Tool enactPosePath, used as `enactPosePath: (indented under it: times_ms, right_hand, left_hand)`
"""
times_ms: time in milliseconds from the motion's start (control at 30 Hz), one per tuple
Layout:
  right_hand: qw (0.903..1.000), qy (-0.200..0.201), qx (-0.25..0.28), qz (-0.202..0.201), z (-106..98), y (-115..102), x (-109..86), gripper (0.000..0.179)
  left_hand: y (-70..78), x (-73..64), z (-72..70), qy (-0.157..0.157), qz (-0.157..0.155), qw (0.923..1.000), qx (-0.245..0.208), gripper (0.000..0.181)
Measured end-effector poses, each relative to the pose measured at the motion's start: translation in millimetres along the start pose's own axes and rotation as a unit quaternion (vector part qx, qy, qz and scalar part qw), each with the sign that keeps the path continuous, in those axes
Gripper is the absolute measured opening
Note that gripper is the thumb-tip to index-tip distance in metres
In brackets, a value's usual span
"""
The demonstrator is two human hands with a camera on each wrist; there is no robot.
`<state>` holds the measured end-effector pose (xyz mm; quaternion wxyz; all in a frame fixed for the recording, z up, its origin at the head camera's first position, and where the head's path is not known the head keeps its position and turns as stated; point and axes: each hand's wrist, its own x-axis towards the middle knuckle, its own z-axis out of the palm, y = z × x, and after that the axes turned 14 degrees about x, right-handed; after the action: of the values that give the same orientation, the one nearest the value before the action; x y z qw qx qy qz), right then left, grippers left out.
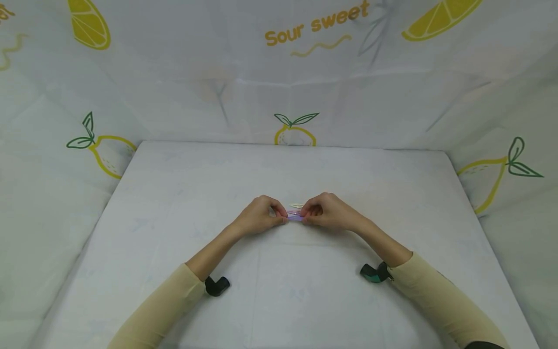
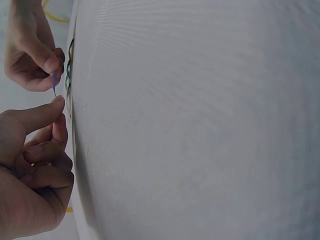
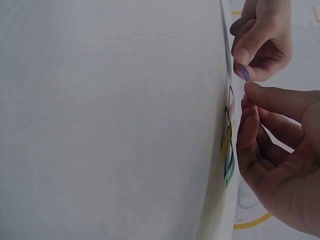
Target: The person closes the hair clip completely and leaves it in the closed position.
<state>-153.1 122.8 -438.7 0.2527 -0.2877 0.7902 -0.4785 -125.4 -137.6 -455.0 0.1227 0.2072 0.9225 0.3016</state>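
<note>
Between both hands, just above the table, is a small purple snap hair clip (image 1: 295, 218). My left hand (image 1: 263, 215) pinches its left end between thumb and index finger. At the other end, the thumb and fingertips of my right hand (image 1: 330, 212) pinch it. A yellow hair clip (image 1: 297, 206) and a pink one (image 1: 293, 213) lie just behind it on the table, partly covered by the right fingers. The right wrist view also shows a green hair clip (image 3: 230, 172) lying beside the yellow one, under the right hand.
A white cloth covers the table (image 1: 279, 291). White curtains (image 1: 183, 97) printed with lemons stand along the back and both sides. A dark wrist-worn device (image 1: 217, 286) sits at the left cuff, and another (image 1: 374, 273) at the right cuff.
</note>
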Motion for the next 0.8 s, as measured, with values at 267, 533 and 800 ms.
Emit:
enactPosePath:
  times_ms: [267,533,800]
  right_hand:
    - [0.9999,0.001,-0.009,0.005,0.1,-0.4,0.3,0.006]
    - [0.9999,0.002,-0.013,0.005,1.0,1.5,2.2,0.005]
    - [0.9998,0.006,-0.013,0.012,-0.5,0.1,3.1,0.006]
  left_hand:
    - [-2.3,1.6,2.6,-0.001,-0.005,1.0000,0.006,0.009]
    - [-2.9,1.7,1.4,0.003,-0.005,0.9999,0.012,0.009]
    - [-3.4,0.6,0.5,-0.002,-0.009,0.9999,0.007,0.008]
